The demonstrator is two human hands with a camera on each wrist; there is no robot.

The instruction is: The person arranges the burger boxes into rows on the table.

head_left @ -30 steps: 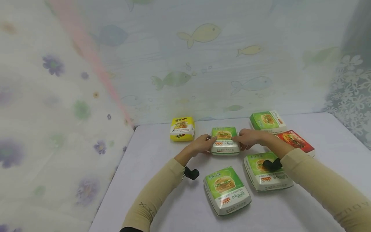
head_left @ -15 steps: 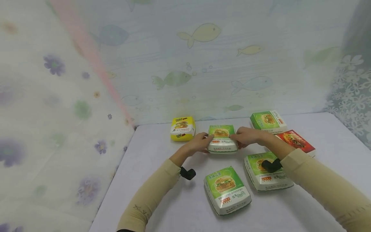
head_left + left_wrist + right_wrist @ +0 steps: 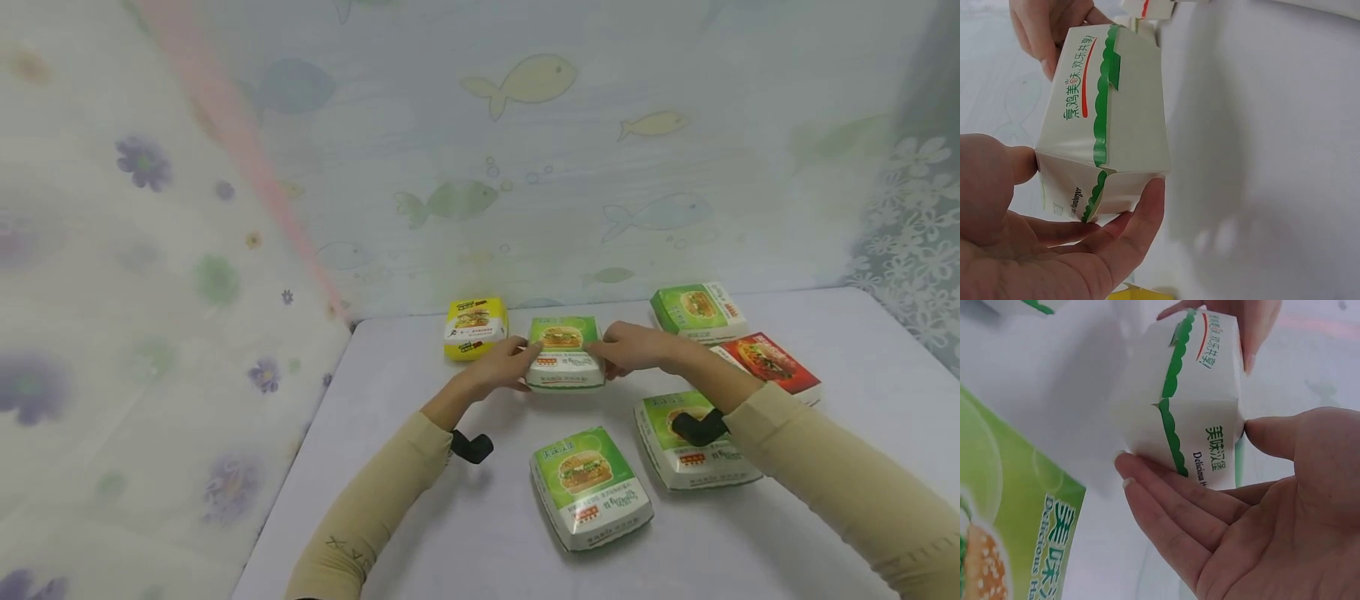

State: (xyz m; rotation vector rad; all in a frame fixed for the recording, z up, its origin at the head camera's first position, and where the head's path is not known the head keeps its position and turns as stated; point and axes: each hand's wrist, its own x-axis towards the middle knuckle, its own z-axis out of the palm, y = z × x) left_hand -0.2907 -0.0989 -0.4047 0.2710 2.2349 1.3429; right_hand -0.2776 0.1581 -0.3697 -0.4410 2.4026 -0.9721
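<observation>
A green and white burger box (image 3: 565, 354) is held between both hands, toward the back of the table. My left hand (image 3: 497, 365) grips its left end, thumb on the upper edge and fingers round the lower side, as the left wrist view shows. At the opposite end my right hand (image 3: 633, 346) holds it with the thumb at the top edge and the fingers along the side and bottom. The box's white underside (image 3: 1138, 106) shows in the left wrist view, with a shadow on the cloth beside it. Just left of it stands a yellow and white burger box (image 3: 475, 329).
Two larger green burger boxes, one at the front (image 3: 588, 487) and one under the right forearm (image 3: 693, 442), lie on the white-covered table (image 3: 375, 492). A red box (image 3: 768, 362) and another green box (image 3: 697, 310) lie at the back right. A fish-patterned curtain (image 3: 540, 183) hangs behind.
Both hands have carried the green and white burger box a little left and back, toward the yellow box. The other boxes have stayed where they were.
</observation>
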